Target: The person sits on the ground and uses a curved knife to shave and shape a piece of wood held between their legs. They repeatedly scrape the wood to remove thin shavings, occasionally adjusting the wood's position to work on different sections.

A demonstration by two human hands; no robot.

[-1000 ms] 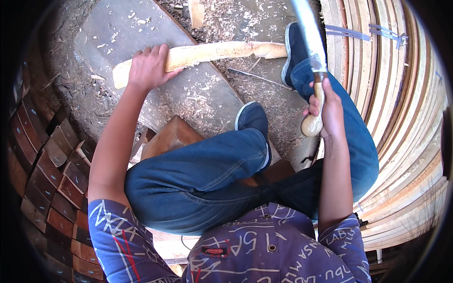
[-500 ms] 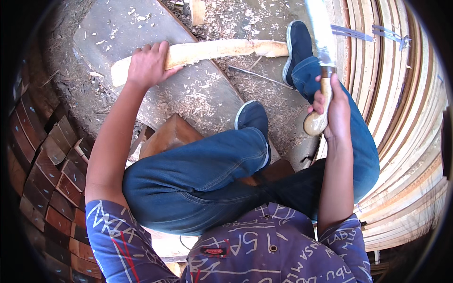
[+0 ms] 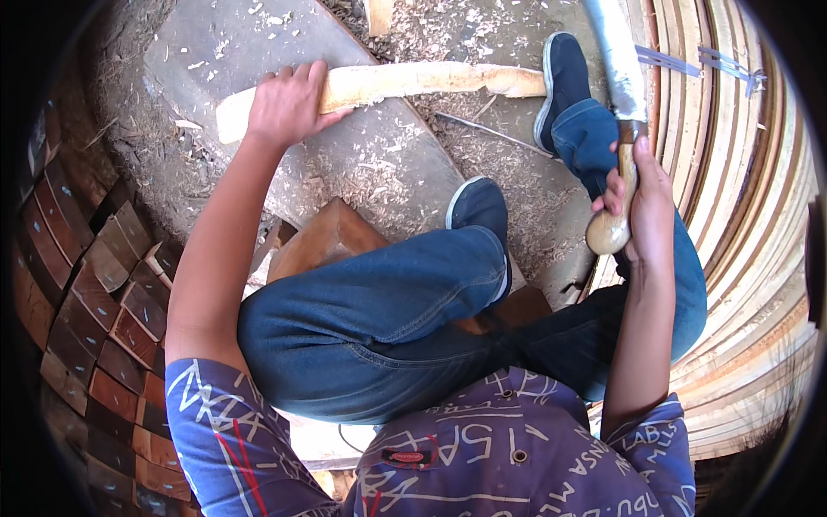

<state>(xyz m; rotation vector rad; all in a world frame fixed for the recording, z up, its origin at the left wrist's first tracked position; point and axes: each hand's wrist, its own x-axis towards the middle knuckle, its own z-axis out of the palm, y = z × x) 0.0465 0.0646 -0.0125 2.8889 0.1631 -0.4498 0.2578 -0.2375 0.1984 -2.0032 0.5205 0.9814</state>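
Observation:
My left hand (image 3: 291, 105) is closed over the left part of a curved, pale length of wood (image 3: 422, 82). The wood's left end lies over a flat grey board (image 3: 250, 43), and its right end meets the shoe on my right foot (image 3: 566, 82). My right hand (image 3: 644, 198) grips the light wooden handle of a machete (image 3: 618, 65) with a broad, shiny blade. The blade points away from me, apart from the curved wood, and its tip runs out of the top of the picture.
Wood shavings cover the board and ground. Long curved strips (image 3: 724, 224), tied with purplish bands (image 3: 670, 60), stand stacked at the right. Cut wooden blocks (image 3: 112, 392) are piled at the left. A brown wooden block (image 3: 332, 233) sits by my left leg; a thin rod (image 3: 491, 133) lies beyond.
The whole view has shifted, so everything sits a little farther right. My right hand and the machete have moved slightly rightward beyond that shift. My left hand keeps its hold on the wood.

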